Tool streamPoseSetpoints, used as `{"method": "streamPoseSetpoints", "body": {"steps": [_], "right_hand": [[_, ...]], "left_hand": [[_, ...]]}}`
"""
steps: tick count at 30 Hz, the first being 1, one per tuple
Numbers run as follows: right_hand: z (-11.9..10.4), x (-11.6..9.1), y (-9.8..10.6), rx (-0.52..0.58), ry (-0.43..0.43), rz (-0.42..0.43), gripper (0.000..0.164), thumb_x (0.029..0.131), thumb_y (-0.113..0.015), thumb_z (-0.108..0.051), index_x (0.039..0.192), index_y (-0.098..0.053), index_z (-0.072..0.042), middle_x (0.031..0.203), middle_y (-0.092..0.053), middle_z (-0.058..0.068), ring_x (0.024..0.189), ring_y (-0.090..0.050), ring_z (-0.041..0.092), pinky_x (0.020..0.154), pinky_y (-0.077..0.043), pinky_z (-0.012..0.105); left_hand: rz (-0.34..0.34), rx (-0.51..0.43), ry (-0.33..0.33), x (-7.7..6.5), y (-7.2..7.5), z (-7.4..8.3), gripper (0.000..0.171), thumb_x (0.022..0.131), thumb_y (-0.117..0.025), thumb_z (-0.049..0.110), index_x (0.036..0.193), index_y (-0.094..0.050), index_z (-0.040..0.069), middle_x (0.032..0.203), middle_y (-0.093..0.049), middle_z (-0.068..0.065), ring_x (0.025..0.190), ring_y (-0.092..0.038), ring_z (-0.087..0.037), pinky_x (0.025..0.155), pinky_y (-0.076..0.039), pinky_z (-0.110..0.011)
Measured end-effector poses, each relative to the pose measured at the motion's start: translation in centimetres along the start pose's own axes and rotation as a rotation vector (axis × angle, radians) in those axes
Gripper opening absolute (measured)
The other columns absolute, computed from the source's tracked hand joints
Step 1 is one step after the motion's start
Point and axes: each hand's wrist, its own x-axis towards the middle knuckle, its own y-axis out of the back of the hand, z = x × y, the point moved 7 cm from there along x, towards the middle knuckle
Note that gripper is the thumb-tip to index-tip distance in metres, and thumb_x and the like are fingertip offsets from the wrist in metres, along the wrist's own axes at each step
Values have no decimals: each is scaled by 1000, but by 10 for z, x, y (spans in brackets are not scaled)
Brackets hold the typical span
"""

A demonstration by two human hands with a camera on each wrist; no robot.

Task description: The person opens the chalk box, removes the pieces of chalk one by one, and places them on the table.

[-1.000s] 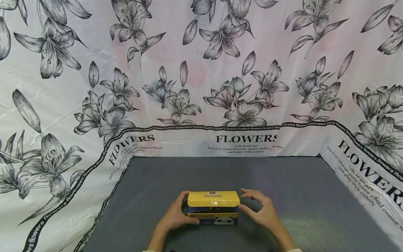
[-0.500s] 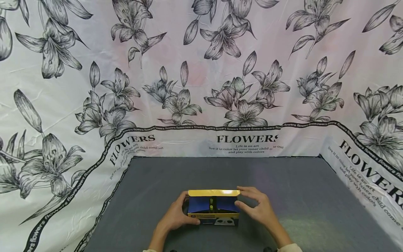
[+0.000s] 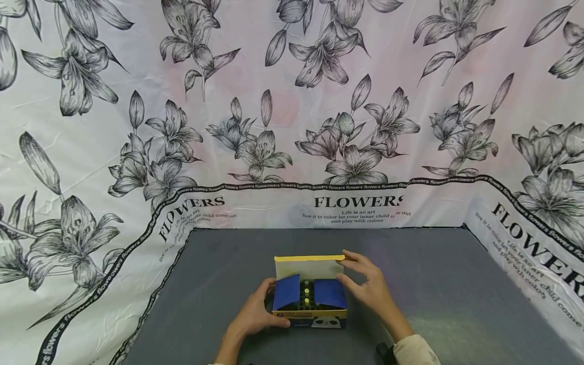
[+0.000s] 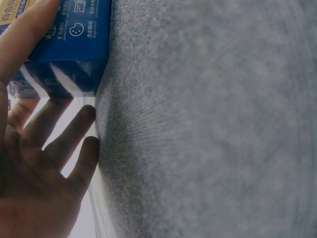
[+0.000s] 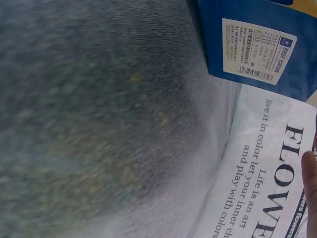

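Observation:
A small blue and yellow cardboard box (image 3: 304, 321) with a panda face on its front stands on the grey table. Its lid (image 3: 308, 267) is raised at the back, showing the pale inner side. Two blue inner flaps (image 3: 330, 293) lie over the left and right of the opening. Between them show small yellow-green-tipped items (image 3: 306, 292), too small to identify. My left hand (image 3: 256, 310) holds the left end, thumb on the front and fingers at the side and back. My right hand (image 3: 368, 288) pinches the lid's right edge between thumb and fingers.
The grey table (image 3: 228, 253) reaches back to a white cloth (image 3: 274, 208) printed with flowers, hanging behind and at both sides. A white printed label (image 5: 257, 52) is on the box's right end. A dark object (image 3: 385, 352) shows near the right sleeve.
The lid has swung up and back from nearly closed, uncovering the blue flaps and the items inside. My right hand has moved up and slightly left with it. The left hand stays put.

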Motion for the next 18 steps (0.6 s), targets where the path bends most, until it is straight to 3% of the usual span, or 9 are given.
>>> {"method": "streamPoseSetpoints", "body": {"steps": [4,6,18], "right_hand": [[2,6,-4,-32,0,7,40,81,-84,-6,119,-76,-13,135,-66,17,120,-64,34,91,-56,46],[6,8,-7,-40,-18,1,41,82,-83,-6,121,-75,-12,134,-66,18,119,-64,35,86,-57,49],[37,1,-23,24,-253,-108,44,89,-77,-7,131,-70,-13,141,-62,18,121,-63,38,81,-58,52]], "left_hand": [[0,12,9,0,0,0,107,67,-96,39,153,-37,16,148,-53,-14,137,-50,-42,104,-45,-63],[0,14,4,1,0,0,107,66,-96,39,153,-37,16,148,-53,-14,137,-51,-41,105,-45,-62],[6,-10,-15,1,0,0,101,67,-96,35,149,-41,18,144,-56,-11,135,-52,-37,106,-44,-61]]}}
